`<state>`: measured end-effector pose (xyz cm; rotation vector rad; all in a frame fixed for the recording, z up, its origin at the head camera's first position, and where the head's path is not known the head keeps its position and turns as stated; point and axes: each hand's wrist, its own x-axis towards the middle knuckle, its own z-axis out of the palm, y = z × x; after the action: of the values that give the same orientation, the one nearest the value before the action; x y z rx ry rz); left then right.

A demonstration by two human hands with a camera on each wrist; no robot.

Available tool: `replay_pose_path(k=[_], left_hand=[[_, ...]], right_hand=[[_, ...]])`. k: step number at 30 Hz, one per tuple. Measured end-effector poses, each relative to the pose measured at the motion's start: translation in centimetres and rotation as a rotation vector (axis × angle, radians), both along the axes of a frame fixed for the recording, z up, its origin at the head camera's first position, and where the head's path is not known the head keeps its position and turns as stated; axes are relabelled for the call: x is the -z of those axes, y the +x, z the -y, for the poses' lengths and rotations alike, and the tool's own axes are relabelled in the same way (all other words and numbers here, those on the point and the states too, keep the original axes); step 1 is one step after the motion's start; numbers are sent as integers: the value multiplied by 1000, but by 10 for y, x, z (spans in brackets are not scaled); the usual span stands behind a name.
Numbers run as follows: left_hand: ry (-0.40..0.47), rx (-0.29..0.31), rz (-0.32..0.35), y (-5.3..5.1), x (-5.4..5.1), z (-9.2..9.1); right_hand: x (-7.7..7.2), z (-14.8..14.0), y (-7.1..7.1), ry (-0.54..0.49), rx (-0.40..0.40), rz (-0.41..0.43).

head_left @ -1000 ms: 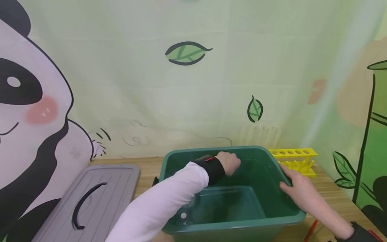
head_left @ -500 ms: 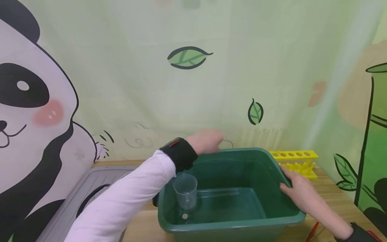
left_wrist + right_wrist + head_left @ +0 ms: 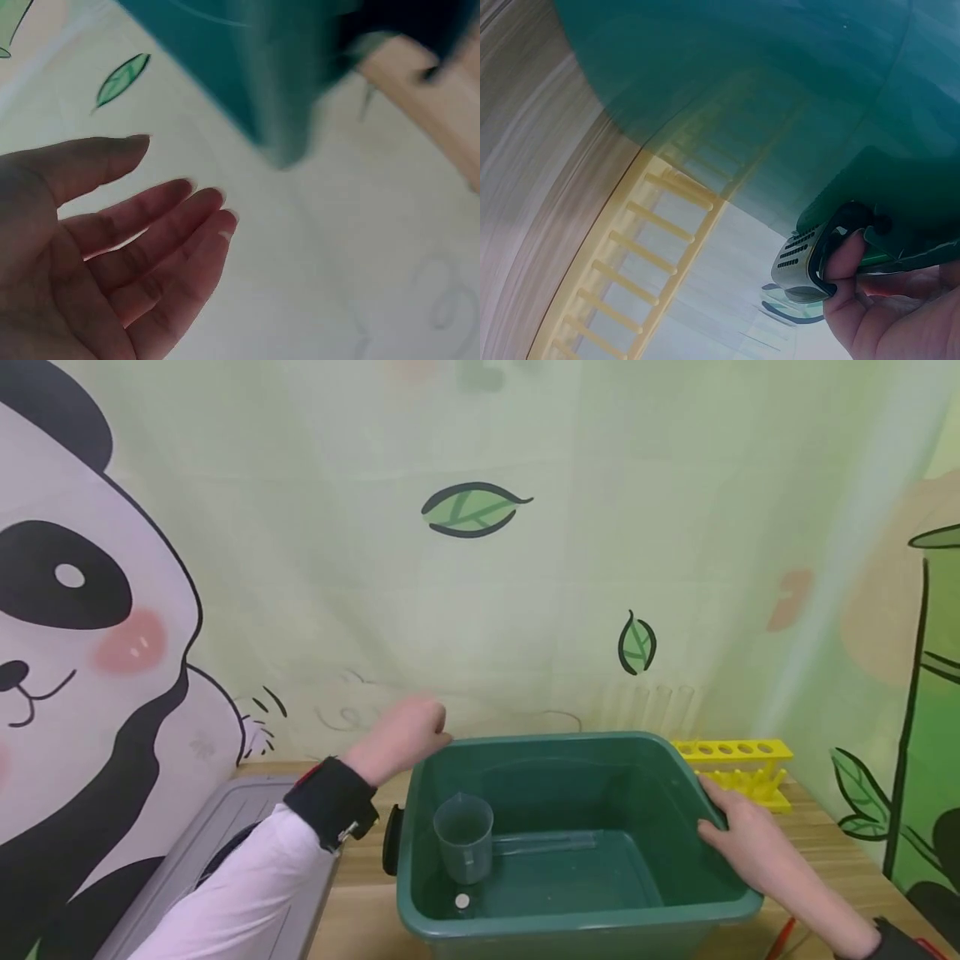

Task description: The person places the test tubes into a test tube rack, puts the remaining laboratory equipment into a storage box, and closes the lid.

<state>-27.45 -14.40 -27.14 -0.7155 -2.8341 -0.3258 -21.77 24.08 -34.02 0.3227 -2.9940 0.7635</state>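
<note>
A green plastic bin point(image 3: 592, 922) stands on the table. Inside at the left are a clear measuring cup point(image 3: 462, 839) and a small white disc point(image 3: 462, 902); a clear rod-like piece point(image 3: 543, 842) lies on its floor. My left hand point(image 3: 402, 739) is raised just outside the bin's back left corner. Its fingers are loosely bent and hold nothing in the left wrist view. My right hand point(image 3: 746, 835) grips the bin's right rim. In the right wrist view its fingers curl at the bin's grey-and-black latch handle point(image 3: 808, 259).
A yellow test tube rack point(image 3: 738, 752) with several clear tubes stands behind the bin's right corner. To the left lies a grey lid point(image 3: 247, 793) with a black handle, partly behind my left sleeve. A red thin tool point(image 3: 781, 938) lies near my right forearm.
My left hand has come up out of the bin and moved left past its back rim, uncovering the measuring cup. My right hand stays on the rim.
</note>
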Motion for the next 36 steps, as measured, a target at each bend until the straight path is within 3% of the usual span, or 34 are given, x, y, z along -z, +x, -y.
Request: replay_pose_path(k=[5, 10, 15, 18, 21, 28, 36], left_hand=[[37, -114, 7, 8, 22, 21], [111, -196, 40, 13, 37, 26], [218, -264, 177, 19, 48, 24], [287, -250, 298, 23, 54, 22], [347, -219, 364, 26, 61, 19], [439, -201, 347, 29, 71, 12], [434, -215, 337, 30, 71, 10]], right_hand=[[0, 1, 0, -4, 1, 11], [2, 0, 1, -13, -10, -6], [3, -1, 1, -8, -10, -7], [2, -1, 0, -11, -8, -8], [2, 0, 1, -10, -11, -18], [3, -2, 1, -19, -12, -33], [-5, -7, 4, -60, 14, -73]])
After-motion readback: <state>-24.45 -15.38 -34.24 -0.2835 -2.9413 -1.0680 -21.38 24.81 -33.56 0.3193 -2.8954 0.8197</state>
